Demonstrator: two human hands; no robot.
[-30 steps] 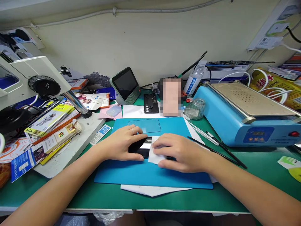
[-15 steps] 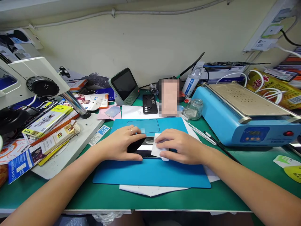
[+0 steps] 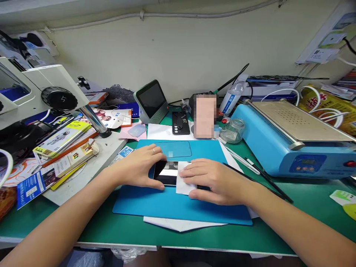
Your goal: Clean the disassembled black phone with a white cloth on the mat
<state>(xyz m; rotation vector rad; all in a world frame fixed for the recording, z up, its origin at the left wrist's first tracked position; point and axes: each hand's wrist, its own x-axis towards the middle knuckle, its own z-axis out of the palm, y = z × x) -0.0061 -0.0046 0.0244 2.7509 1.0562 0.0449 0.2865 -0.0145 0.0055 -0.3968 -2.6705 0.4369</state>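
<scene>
A phone with a dark, glossy screen (image 3: 168,178) lies on the blue mat (image 3: 178,207). Around its left end is my left hand (image 3: 143,167), thumb and fingers spread at the phone's edges, with a ring on one finger. My right hand (image 3: 211,180) presses a white wipe (image 3: 183,183) onto the screen's right part and hides that end. Behind the phone, a clear glass sheet with a black outline (image 3: 178,149) lies flat on the mat.
A microscope stand (image 3: 59,92) and stacked boxes (image 3: 63,139) are on the left. At the back stand a small display (image 3: 151,100), a black phone (image 3: 180,123), a glass jar (image 3: 233,130) and a bottle (image 3: 232,96). Right are tweezers (image 3: 244,161) and a blue heating machine (image 3: 278,144).
My right hand and the wipe have moved slightly toward the mat's front edge. My left hand's thumb and fingers have shifted left along the phone. The whole view has shifted a little.
</scene>
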